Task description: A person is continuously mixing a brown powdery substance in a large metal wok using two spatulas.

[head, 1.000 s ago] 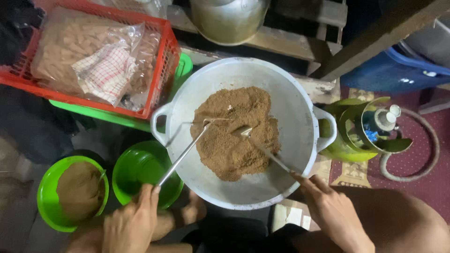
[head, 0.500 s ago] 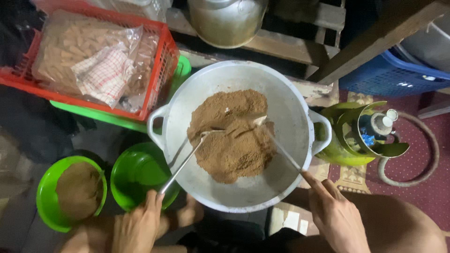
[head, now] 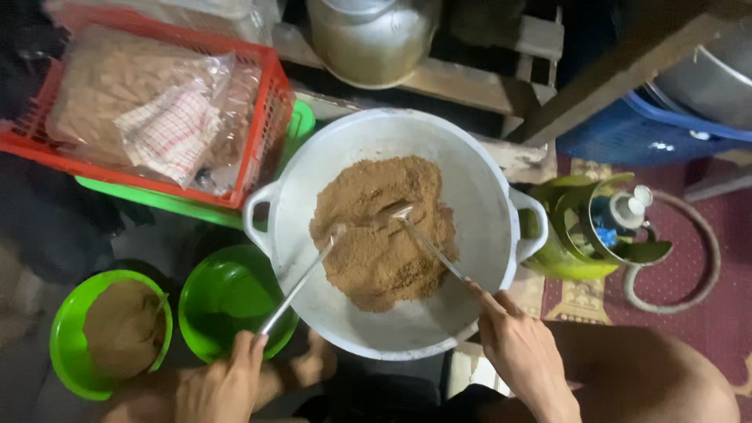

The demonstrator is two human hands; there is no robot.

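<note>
A big white two-handled basin [head: 479, 188] holds a heap of brown crumbly powder [head: 384, 235]. My left hand [head: 223, 384] grips the handle of a long metal spoon [head: 301, 283] whose tip is dug into the heap's left side. On the right, my right hand [head: 521, 348] holds a second metal spoon [head: 431, 247] whose bowl rests on top of the heap near the middle.
An empty green bowl [head: 231, 301] and a green bowl of brown powder [head: 110, 333] stand at the lower left. A red crate [head: 262, 125] with plastic bags sits at the upper left, a metal pot [head: 372, 39] behind, a green gas cylinder [head: 591, 227] at the right.
Both spoons have shifted through the powder toward the heap's middle. The view has drifted a little; the hands stay at the basin's near rim.
</note>
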